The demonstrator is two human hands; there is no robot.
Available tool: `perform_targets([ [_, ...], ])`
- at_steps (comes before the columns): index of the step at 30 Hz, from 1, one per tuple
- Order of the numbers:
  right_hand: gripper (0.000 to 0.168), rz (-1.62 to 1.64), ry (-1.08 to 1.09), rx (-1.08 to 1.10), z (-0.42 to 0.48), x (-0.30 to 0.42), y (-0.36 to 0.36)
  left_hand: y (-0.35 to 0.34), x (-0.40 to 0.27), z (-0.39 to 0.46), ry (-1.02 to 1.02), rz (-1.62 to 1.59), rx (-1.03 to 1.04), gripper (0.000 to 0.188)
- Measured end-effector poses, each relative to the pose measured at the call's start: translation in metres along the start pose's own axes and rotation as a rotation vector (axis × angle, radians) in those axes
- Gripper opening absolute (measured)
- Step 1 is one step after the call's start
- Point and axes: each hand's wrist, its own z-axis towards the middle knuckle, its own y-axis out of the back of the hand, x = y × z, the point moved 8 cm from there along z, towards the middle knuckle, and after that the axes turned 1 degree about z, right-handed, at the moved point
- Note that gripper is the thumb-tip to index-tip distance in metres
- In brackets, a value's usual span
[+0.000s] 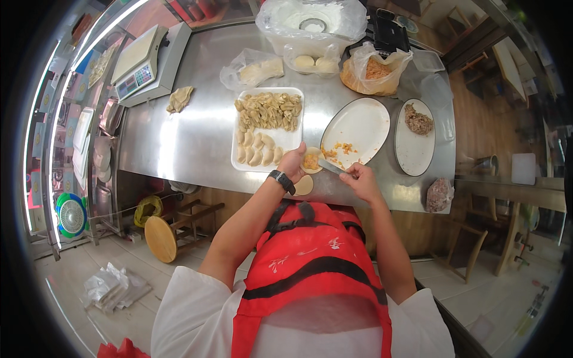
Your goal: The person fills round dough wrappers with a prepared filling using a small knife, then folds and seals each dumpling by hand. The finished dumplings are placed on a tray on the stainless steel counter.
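A round dough wrapper (312, 160) with orange filling rests on my left hand (293, 162), near the right edge of a white tray (268, 167). The tray carries rows of folded dumplings (256, 147) in front and a heap of narrower folded ones (268, 111) behind. My right hand (361, 181) grips a flat metal spatula (331, 167), whose tip touches the filling. Another wrapper (304, 185) lies on the steel table just below my left hand. Scraps of orange filling (344, 147) are on a white oval plate (368, 117) beyond the spatula.
A second oval plate (414, 154) holds minced filling (418, 119). Behind stand a bag of orange filling (376, 71), bagged wrappers (311, 61) and a flour tub (309, 44). A scale (139, 67) and a cloth (180, 99) are left; a filled bag (440, 195) sits at the right corner.
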Motion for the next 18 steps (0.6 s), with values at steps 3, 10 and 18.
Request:
perform_targets([
  [3,0.023,0.138,0.023,-0.015,0.006,0.011,0.002,-0.006,0.000,-0.002,0.011,0.051,0.010,0.057],
  [10,0.022,-0.076,-0.015,0.009,0.009,0.020,0.010,0.000,-0.002,-0.002,-0.022,0.105,-0.025,0.062],
  [18,0.026,-0.350,-0.008,0.039,-0.022,0.050,-0.011,-0.001,0.002,-0.005,0.031,-0.166,0.014,0.060],
])
